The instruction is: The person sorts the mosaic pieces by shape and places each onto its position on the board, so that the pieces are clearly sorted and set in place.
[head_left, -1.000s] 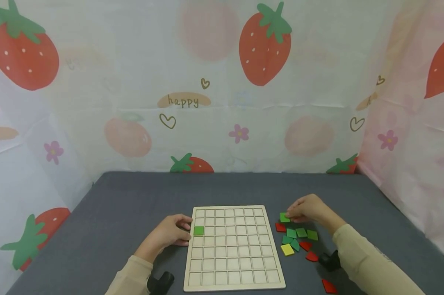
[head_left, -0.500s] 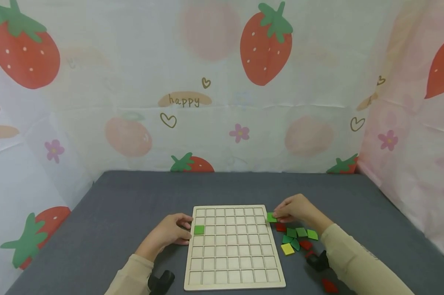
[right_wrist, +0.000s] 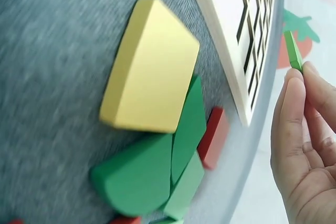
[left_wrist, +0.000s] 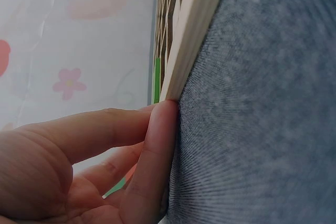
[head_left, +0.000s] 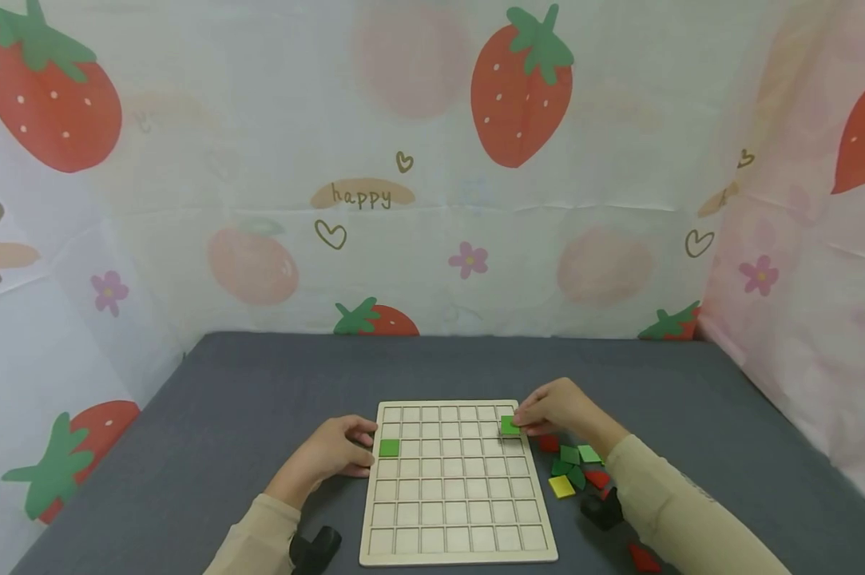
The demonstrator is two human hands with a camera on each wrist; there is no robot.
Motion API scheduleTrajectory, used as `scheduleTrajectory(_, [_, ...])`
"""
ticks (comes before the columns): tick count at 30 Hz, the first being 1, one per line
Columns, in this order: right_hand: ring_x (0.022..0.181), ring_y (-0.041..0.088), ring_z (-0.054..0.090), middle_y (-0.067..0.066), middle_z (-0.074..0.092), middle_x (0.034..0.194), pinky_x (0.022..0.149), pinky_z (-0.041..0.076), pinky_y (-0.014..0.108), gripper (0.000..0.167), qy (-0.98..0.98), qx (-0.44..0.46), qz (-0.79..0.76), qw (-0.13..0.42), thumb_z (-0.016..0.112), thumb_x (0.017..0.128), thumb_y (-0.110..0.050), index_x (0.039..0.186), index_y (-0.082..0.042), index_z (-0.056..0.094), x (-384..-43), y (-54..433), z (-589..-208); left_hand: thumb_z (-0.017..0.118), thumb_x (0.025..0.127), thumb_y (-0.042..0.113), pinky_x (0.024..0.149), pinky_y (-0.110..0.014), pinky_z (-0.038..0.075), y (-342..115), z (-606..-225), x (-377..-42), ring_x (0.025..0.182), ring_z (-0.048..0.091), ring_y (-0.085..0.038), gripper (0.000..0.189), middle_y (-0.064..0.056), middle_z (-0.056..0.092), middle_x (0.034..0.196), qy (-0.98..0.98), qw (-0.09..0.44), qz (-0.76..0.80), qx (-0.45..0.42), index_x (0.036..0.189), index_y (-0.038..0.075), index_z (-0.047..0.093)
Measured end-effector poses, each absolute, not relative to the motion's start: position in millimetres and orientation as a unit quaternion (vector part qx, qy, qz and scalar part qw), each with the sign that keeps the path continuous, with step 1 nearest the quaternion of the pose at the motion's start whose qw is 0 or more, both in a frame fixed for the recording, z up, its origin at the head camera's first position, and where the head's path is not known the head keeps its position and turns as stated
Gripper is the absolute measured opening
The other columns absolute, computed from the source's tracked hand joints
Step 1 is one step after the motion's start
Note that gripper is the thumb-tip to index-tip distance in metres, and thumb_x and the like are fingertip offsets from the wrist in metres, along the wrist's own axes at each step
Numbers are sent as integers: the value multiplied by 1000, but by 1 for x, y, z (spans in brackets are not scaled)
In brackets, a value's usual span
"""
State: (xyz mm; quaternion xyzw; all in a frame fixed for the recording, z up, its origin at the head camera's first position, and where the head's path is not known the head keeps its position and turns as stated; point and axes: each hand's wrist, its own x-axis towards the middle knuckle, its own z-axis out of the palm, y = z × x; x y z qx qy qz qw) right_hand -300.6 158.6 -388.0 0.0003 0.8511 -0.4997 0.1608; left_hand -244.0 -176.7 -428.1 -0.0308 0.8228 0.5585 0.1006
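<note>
A pale wooden grid board lies flat on the table. My left hand rests at its left edge, finger and thumb tips touching the side, as the left wrist view shows up close. One green square tile sits in a left-column cell of the second row or so; which exactly is hard to tell. My right hand pinches another green tile between thumb and fingers, over the board's upper right corner. In the right wrist view this pinched tile appears edge-on, held up in the fingertips.
Right of the board lies a loose group of pieces: a yellow tile, several green ones and red ones. Another red piece lies nearer the front. A printed strawberry curtain hangs behind the table.
My right hand has carried the green tile leftward, from above the loose pieces to over the board's upper right corner. My left hand stays at the board's edge.
</note>
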Motion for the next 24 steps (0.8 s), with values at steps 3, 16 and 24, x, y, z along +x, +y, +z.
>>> scheduleTrajectory(3, [64, 15, 71, 8, 75, 78, 66, 63, 32, 13, 849, -3, -503, 160, 80, 81, -6, 91, 2, 77, -301, 153, -390, 69, 80, -14, 65, -34, 62, -177, -428, -244, 74, 61, -20, 52, -16, 56, 101, 820, 102, 563, -28, 130, -8, 57])
scheduleTrajectory(16, [60, 14, 70, 8, 75, 76, 65, 63, 32, 12, 845, -25, -507, 169, 81, 80, -5, 89, 2, 77, -300, 124, -393, 69, 80, -14, 63, -34, 61, -176, -428, -245, 73, 61, -20, 52, -15, 55, 100, 822, 96, 560, -32, 129, -8, 57])
scheduleTrajectory(24, [61, 13, 70, 8, 75, 75, 65, 63, 31, 9, 845, -38, -505, 172, 80, 81, -6, 88, 0, 78, -298, 107, -392, 68, 80, -15, 64, -34, 61, -178, -429, -244, 73, 61, -20, 51, -16, 55, 100, 816, 101, 568, -22, 130, -9, 57])
